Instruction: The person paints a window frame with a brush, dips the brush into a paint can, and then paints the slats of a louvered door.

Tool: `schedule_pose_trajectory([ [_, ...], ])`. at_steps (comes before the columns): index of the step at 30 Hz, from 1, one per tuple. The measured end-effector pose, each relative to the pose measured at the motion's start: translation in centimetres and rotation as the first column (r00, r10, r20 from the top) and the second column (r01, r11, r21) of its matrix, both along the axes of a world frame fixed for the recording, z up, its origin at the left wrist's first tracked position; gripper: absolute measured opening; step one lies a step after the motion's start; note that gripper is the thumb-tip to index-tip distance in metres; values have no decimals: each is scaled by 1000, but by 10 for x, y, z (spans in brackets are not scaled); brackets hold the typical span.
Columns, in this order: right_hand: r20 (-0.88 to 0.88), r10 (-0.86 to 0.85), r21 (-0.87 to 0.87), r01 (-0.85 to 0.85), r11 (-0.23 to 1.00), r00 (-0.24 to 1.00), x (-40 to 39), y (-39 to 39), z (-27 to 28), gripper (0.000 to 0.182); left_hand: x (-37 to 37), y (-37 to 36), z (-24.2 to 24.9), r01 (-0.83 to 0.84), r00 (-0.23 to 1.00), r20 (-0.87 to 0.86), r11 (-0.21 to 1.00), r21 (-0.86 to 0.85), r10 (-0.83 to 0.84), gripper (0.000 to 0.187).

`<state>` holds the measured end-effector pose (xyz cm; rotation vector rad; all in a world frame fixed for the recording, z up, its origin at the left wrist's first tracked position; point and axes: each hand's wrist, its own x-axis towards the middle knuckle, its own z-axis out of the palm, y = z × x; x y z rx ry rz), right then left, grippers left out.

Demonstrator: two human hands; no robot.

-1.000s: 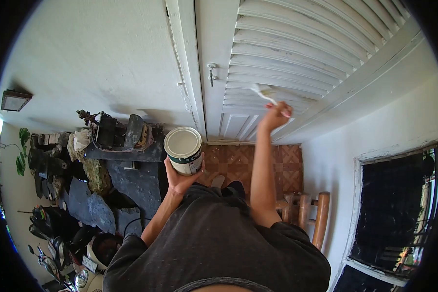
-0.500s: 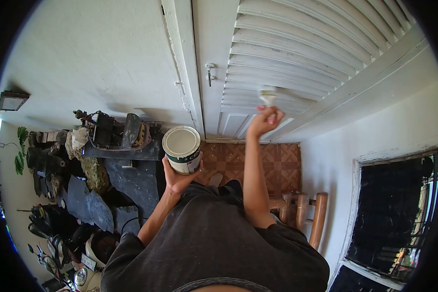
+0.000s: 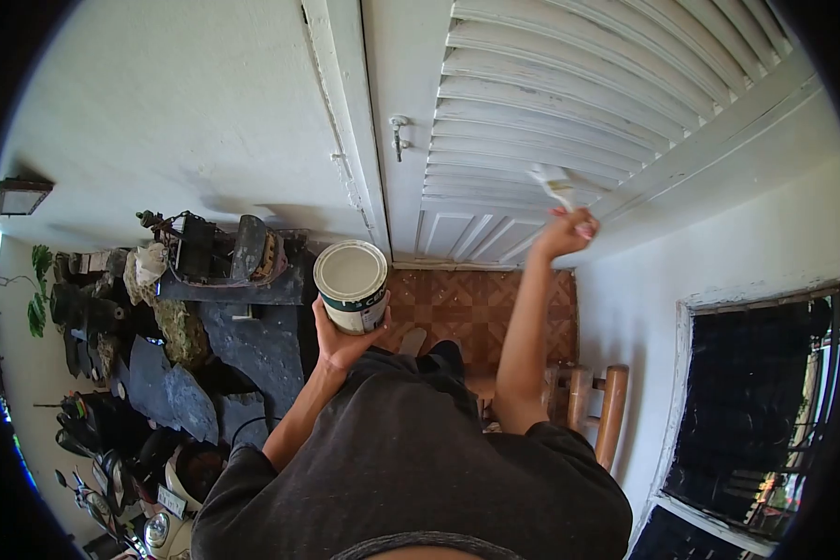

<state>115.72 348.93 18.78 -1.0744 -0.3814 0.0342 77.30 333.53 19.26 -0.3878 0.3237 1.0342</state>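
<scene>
White walls close in this narrow entry, with a white louvered door [image 3: 569, 103] straight ahead and a patterned brown tile floor [image 3: 476, 308] at its foot. Seen from above the person's head, the left hand [image 3: 341, 341] is cupped under an open paint can [image 3: 351, 285], fingers wrapped around its lower half, holding it upright at chest height in front of a dark grey shirt [image 3: 411, 467]. The can's inside looks pale, and a dark band with lettering runs around its side.

The right hand [image 3: 565, 233] is raised with the arm stretched toward the door, closed tightly around the handle of a paintbrush [image 3: 555, 185]. The brush head, coated white, lies against the lower slats of the louvers, near the right side of the door, tilted up and to the left from the fist. The two hands are well apart, the can low and left, the brush high and right.

A small metal latch [image 3: 399, 131] sits on the door's flat stile, left of the slats. Against the left wall, a heap of dark stones and clutter [image 3: 205, 308] runs along the floor, with a potted plant [image 3: 37, 299] at the far edge. To the right stands a wooden chair [image 3: 593, 406], and beyond it a dark barred window [image 3: 756, 411] in the white wall.
</scene>
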Motion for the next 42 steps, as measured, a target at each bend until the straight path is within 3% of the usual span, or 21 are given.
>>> schedule_pose_trajectory([
  [3,57,-202,100,196,976,978,64,-12,3,21,-3,3,-1,-3,1000,10,1000,0,3,80],
  [4,-18,-245,80,245,966,969,70,-23,14,21,-4,3,-2,-9,1000,13,1000,-8,9,80],
  [9,-133,-268,-19,268,963,954,51,-88,20,21,-2,8,-5,0,1000,23,999,42,-1,83],
  [13,-376,-95,-114,55,992,922,-2,-132,-23,19,6,15,-5,32,997,72,999,22,-33,89],
  [17,-508,69,-152,-167,974,859,-53,-177,-67,29,16,20,0,98,987,128,995,22,-100,88],
  [20,-588,97,-77,-175,982,803,-72,-200,-78,27,27,21,9,159,983,80,984,79,-165,74],
  [27,-559,129,-96,-219,971,819,-40,-217,-46,30,32,10,1,261,963,36,959,109,-266,72],
  [34,-231,59,-320,-133,938,971,-25,-183,27,27,41,8,1,292,950,86,951,101,-300,73],
  [35,-281,16,-316,-108,943,960,-35,-171,46,27,43,9,1,291,949,93,950,113,-301,73],
  [38,-94,-23,-321,-9,947,995,-27,-133,52,26,48,14,2,291,945,112,946,144,-307,74],
  [42,-63,-67,-171,55,984,996,-16,-73,68,26,50,17,2,284,946,118,947,151,-303,76],
])
